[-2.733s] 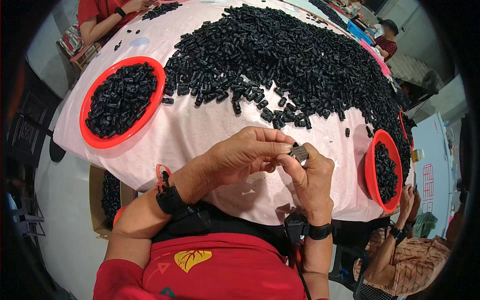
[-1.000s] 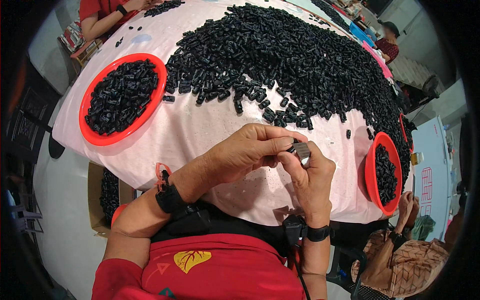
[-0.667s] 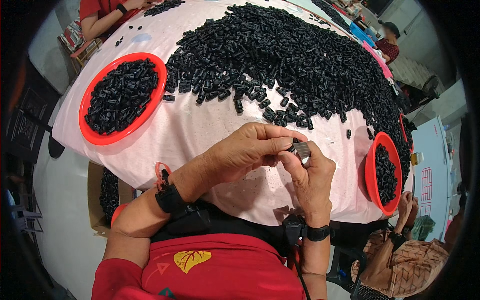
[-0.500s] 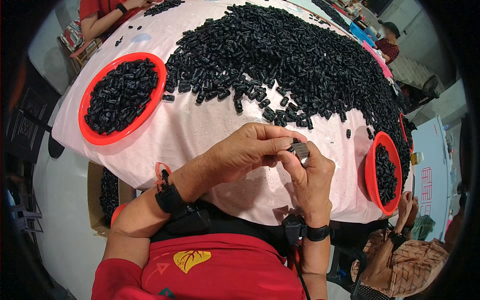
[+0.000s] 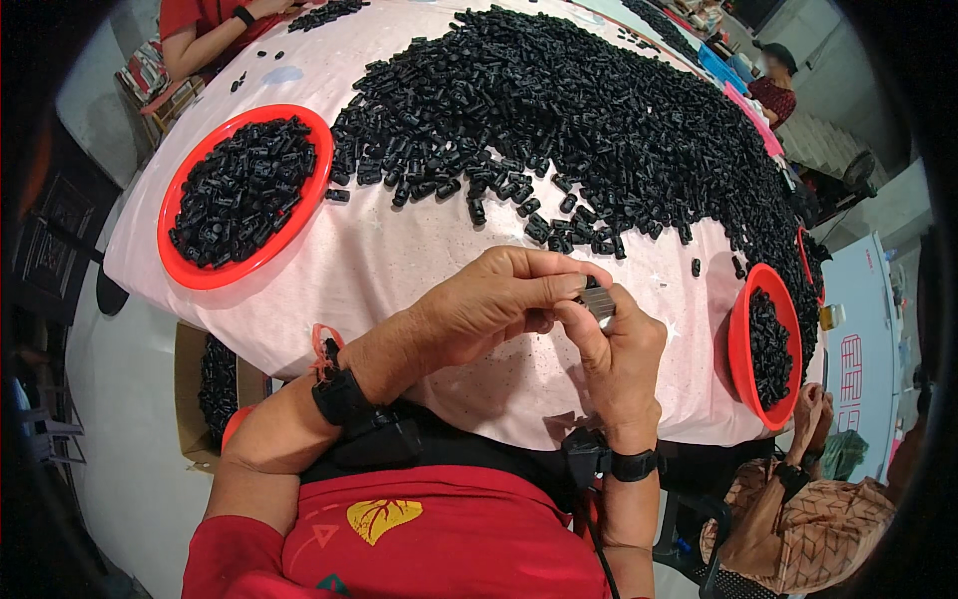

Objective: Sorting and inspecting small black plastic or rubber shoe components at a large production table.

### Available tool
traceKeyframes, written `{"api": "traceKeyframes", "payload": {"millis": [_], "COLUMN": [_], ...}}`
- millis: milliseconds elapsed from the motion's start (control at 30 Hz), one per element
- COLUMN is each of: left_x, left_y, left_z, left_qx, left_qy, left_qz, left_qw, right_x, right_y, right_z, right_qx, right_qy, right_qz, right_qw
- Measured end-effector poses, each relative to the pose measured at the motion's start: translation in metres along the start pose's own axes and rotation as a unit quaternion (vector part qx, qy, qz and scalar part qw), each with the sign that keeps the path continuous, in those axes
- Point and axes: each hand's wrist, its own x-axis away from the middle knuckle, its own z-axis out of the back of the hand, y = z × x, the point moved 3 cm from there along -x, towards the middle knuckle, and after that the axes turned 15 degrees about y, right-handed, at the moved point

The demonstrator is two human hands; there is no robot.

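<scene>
My left hand (image 5: 489,304) and my right hand (image 5: 627,351) meet over the near part of the table. Between the left thumb and fingers is a small black plastic piece (image 5: 591,283), mostly hidden by the fingertips. A flat grey metal piece with a ridged face (image 5: 597,302) is pinched by my right thumb and forefinger, close against the black piece. Beyond the hands spreads a large heap of small black plastic pieces (image 5: 559,110), with several loose ones at its near edge.
A red basin (image 5: 324,180) of black pieces stands at left, another red basin (image 5: 740,344) at right. The table has a pale pink cloth (image 5: 289,319). Below its left edge is a cardboard box (image 5: 190,399). Co-workers sit at the far left, far right and near right (image 5: 828,519).
The grey metal piece has turned slightly between my fingers, showing more of its ridged face. My right hand has shifted a little; the left stays almost still.
</scene>
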Motion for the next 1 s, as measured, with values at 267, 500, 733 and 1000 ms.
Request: {"api": "traceKeyframes", "payload": {"millis": [267, 500, 733, 1000], "left_x": [-0.0011, -0.0004, -0.0004, -0.0014], "left_y": [-0.0011, -0.0015, -0.0013, -0.0033], "left_z": [-0.0021, -0.001, -0.0011, -0.0005], "left_qx": [0.004, 0.004, 0.008, 0.012], "left_qy": [-0.003, 0.005, 0.01, 0.011], "left_qz": [0.003, 0.001, 0.008, 0.005], "left_qw": [1.0, 1.0, 1.0, 1.0], "right_x": [-0.0006, -0.0018, -0.0009, -0.0014], "right_y": [0.004, 0.0012, 0.0042, 0.0053], "right_z": [0.0015, 0.0016, 0.0017, 0.0002], "right_qx": [0.011, 0.025, 0.025, 0.033], "right_qy": [0.008, 0.005, 0.021, 0.023], "right_qz": [-0.001, 0.014, 0.014, 0.031], "right_qw": [1.0, 1.0, 0.999, 0.999]}}
